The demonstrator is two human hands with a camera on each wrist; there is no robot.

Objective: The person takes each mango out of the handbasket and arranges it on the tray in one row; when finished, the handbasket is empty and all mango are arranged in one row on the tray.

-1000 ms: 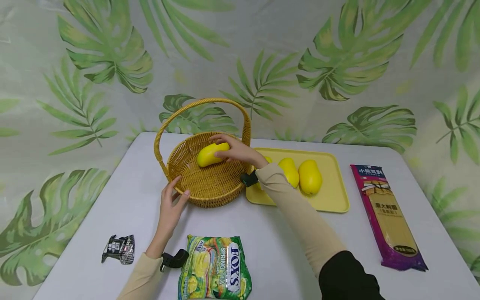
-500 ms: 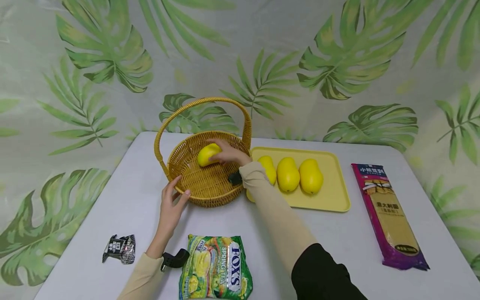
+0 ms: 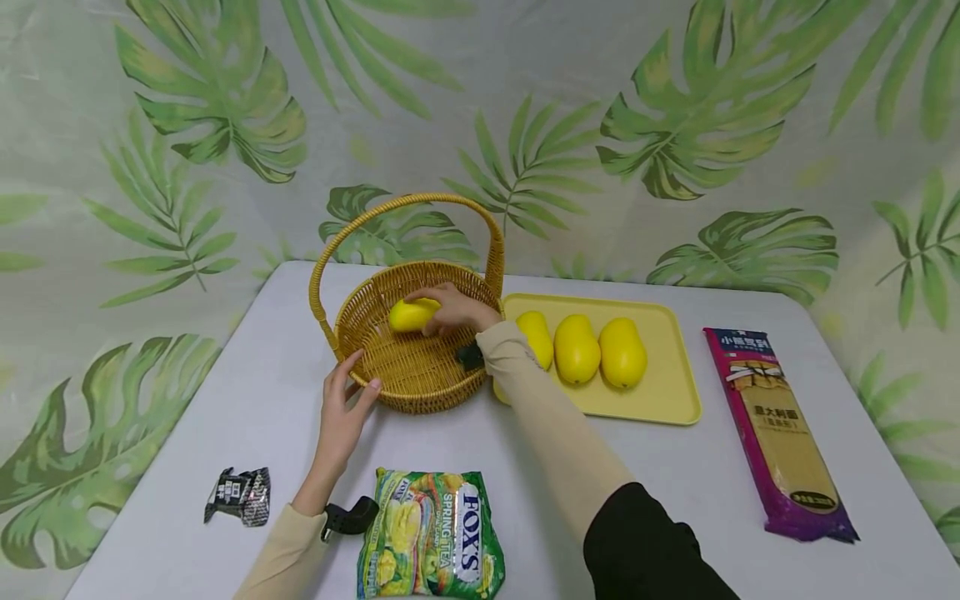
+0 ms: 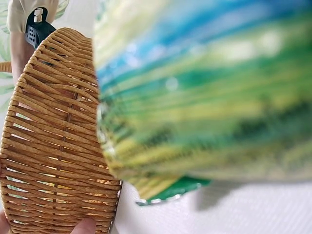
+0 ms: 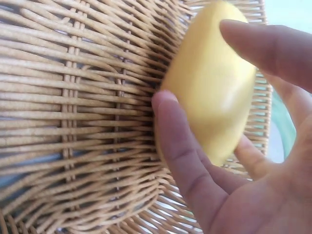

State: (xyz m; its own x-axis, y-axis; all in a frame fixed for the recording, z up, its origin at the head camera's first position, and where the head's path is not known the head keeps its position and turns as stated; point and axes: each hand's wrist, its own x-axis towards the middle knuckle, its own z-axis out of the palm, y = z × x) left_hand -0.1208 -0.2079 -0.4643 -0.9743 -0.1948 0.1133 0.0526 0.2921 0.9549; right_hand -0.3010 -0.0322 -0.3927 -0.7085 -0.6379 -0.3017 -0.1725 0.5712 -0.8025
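Observation:
A wicker basket (image 3: 408, 375) with a tall arched handle stands left of centre on the table. My left hand (image 3: 345, 417) holds its near-left rim; in the left wrist view the thumb (image 4: 85, 227) lies against the woven side. Inside the basket a yellow mango (image 3: 411, 316) lies near the back wall. My right hand (image 3: 456, 308) reaches over the basket's right rim, its fingers spread loosely about the mango. A gap shows between palm and mango in the right wrist view, where a fingertip (image 5: 165, 97) lies along the fruit's side.
Right of the basket, a yellow tray (image 3: 667, 367) holds three more mangoes (image 3: 577, 350). A pasta packet (image 3: 780, 433) lies far right. Nearest me is a green Fox's candy bag (image 3: 431, 533), with a small black wrapped packet (image 3: 238, 497) to its left.
My right hand has lowered the mango in the basket, and the fingers have loosened and drawn back slightly rightward. The left hand stays at the rim.

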